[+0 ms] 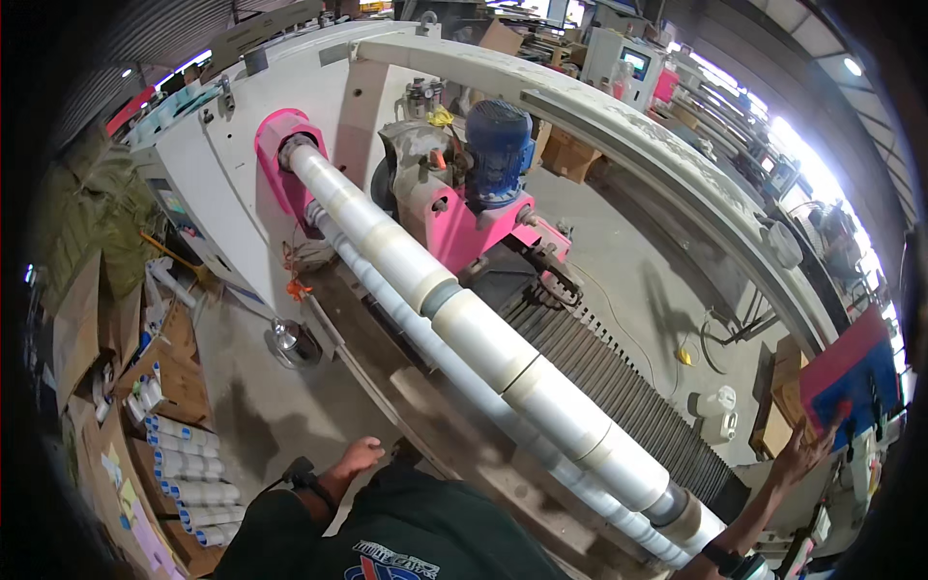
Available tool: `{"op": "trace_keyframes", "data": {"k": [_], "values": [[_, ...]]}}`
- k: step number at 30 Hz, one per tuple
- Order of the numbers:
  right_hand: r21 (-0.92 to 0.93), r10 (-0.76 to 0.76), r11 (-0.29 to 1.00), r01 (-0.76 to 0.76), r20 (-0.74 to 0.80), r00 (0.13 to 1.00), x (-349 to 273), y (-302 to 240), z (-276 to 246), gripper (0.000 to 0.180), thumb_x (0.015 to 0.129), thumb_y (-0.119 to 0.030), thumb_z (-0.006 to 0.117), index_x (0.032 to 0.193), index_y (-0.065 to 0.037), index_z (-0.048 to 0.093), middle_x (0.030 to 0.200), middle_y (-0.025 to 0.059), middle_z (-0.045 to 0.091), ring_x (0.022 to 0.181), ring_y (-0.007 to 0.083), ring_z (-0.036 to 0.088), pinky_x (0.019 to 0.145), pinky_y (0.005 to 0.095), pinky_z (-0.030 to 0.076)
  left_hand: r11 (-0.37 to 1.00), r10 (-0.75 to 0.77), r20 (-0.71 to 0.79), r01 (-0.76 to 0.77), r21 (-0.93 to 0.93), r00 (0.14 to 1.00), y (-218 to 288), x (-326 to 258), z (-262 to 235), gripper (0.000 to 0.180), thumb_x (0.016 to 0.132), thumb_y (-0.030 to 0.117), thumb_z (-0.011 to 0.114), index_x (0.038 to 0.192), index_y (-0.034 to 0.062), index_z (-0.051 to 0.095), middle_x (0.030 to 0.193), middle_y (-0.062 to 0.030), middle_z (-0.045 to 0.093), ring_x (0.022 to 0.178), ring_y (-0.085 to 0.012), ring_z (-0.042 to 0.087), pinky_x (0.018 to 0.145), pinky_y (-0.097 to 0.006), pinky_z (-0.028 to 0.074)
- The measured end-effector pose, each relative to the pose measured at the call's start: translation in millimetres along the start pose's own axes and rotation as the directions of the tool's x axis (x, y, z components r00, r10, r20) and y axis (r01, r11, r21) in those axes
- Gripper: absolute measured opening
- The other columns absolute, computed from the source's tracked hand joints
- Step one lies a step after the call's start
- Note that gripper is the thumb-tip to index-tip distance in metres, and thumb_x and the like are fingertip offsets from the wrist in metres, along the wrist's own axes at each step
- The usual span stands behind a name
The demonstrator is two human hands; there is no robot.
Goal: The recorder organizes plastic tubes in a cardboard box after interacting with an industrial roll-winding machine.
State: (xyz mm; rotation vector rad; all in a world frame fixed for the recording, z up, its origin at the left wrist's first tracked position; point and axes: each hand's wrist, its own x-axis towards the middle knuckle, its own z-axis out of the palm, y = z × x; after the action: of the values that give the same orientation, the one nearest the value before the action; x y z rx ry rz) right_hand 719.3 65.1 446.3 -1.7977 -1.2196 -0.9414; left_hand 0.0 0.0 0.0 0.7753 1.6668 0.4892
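Standing at the near end of a cutting machine, chest close to the long white film roll wound on a steel shaft. Runs slantwise from the pink bearing block at upper left down to lower right, with a thinner white roll parallel just beneath it.

Right hand stretched far out to the right, fingers spread, holding nothing, fingertips at or touching the lower edge of the red and blue control panel. Left hand hanging low beside the body, loosely half-closed, apparently empty, over the grey concrete floor, well apart from the shaft.

Judged as a step at the controls rather than at the roll itself: neither hand on the film. Next move calls for a firm, exact press on the panel at nearly full reach, so little margin there, and for keeping the left hand and dark shirt front away from the shaft.

Edges to mind: shaft end just beside the right forearm, black ribbed bellows cover behind the roll, blue motor and pink carriage farther up. Open room mainly to the left, across the floor toward the short white rolls lying on brown cardboard; right side crowded by cardboard boxes and the panel stand.
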Motion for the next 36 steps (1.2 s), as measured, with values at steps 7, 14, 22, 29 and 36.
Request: {"op": "trace_keyframes", "data": {"k": [7,14,22,29,36], "values": [[0.256,0.043,0.966,-0.030,-0.046,0.998,-4,25,5,0.059,0.093,-0.021,0.056,0.145,-0.009,0.030,0.148,0.0124,0.033,0.136,0.0271,0.032,0.114,0.0424,0.024,0.996,0.012,-0.026,-0.010,0.084,1.000,39,-29,17,0.047,0.081,0.024,0.068,0.117,-0.0029,0.056,0.085,-0.0101,0.064,0.066,-0.0158,0.061,0.058,-0.030,0.049],[0.754,0.340,0.605,-0.256,0.046,0.939,-9,78,-5,0.048,0.098,-0.022,0.046,0.135,0.006,0.037,0.138,0.0210,0.041,0.129,0.0287,0.041,0.111,0.0432,0.031,1.000,-0.010,-0.033,0.010,0.012,0.999,20,-28,14,0.044,0.079,0.024,0.069,0.113,-0.0015,0.058,0.079,-0.0082,0.062,0.062,-0.0147,0.058,0.054,-0.029,0.046],[0.226,-0.102,0.967,0.116,-0.073,0.992,16,228,-14,0.055,0.100,-0.035,0.026,0.139,0.003,0.034,0.131,0.0256,0.049,0.120,0.0351,0.050,0.100,0.0451,0.042,0.998,0.005,-0.015,-0.006,-0.067,1.000,-4,-15,12,0.039,0.079,0.024,0.070,0.108,0.0019,0.057,0.070,-0.0045,0.058,0.059,-0.0133,0.054,0.051,-0.029,0.042],[-0.338,-0.263,0.898,0.280,0.095,0.960,26,271,-26,0.047,0.100,-0.023,0.039,0.135,0.009,0.037,0.133,0.0218,0.047,0.119,0.0277,0.051,0.100,0.0359,0.041,0.998,0.033,-0.006,-0.034,-0.049,0.999,-3,-16,17,0.040,0.080,0.024,0.070,0.111,0.0029,0.056,0.068,-0.0028,0.055,0.056,-0.0113,0.051,0.049,-0.028,0.040],[0.534,0.482,0.767,-0.357,-0.111,0.869,48,138,-26,0.044,0.097,-0.016,0.047,0.133,0.008,0.041,0.133,0.0170,0.050,0.117,0.0235,0.052,0.096,0.0318,0.043,0.999,0.031,0.020,-0.031,-0.017,0.999,-6,-15,16,0.043,0.079,0.025,0.070,0.112,0.0004,0.057,0.071,-0.0054,0.058,0.056,-0.0126,0.052,0.050,-0.029,0.042]]}}
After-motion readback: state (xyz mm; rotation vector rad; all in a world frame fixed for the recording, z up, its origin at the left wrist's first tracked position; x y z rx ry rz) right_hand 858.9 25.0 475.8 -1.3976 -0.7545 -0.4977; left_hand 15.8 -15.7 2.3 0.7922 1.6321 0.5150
